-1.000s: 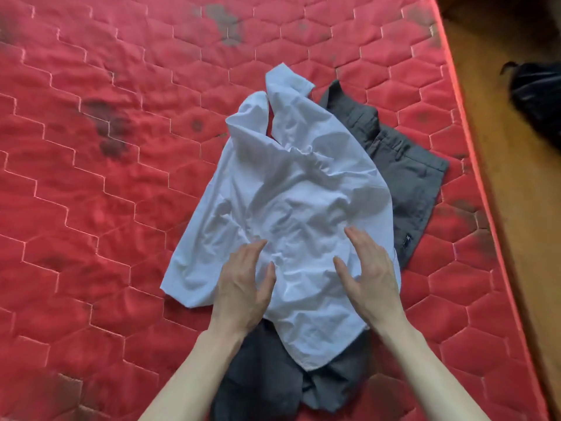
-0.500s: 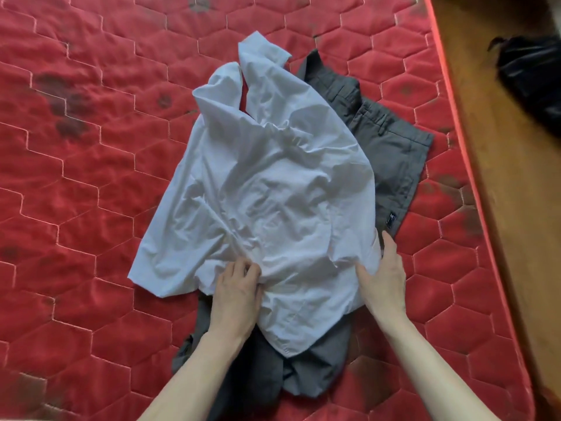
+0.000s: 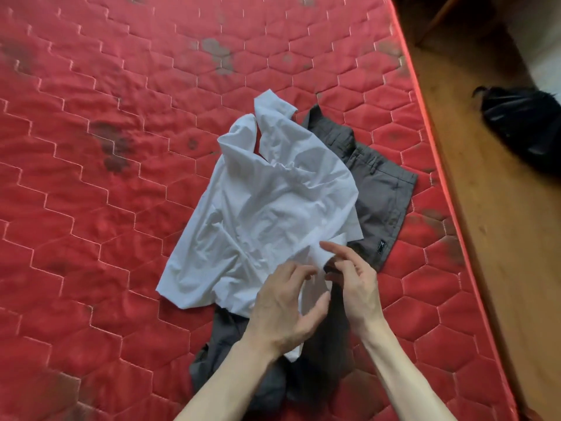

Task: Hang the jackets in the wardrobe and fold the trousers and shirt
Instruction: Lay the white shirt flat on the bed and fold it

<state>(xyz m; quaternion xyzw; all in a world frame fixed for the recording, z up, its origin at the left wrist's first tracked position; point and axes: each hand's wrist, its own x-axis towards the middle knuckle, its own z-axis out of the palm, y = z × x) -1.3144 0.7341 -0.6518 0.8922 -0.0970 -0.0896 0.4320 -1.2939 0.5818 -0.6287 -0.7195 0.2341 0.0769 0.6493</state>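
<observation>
A crumpled white shirt [image 3: 273,205] lies on the red mattress, on top of grey trousers [image 3: 379,192] that stick out to its right and below it. My left hand [image 3: 285,305] grips the shirt's near hem, with white cloth showing between its thumb and curled fingers. My right hand [image 3: 355,284] hovers just right of that, over the trousers. Its fingers are loosely bent and its index fingertip touches the shirt's raised corner. No jackets are in view.
The quilted red mattress [image 3: 106,238] has dark stains and stretches left and back. Its right edge runs diagonally beside a wooden floor [image 3: 501,238]. A black bag [image 3: 525,123] lies on that floor at the far right.
Both hands have moved together at the shirt's near right corner. The left hand has closed on the hem, and the corner is now lifted and turned over.
</observation>
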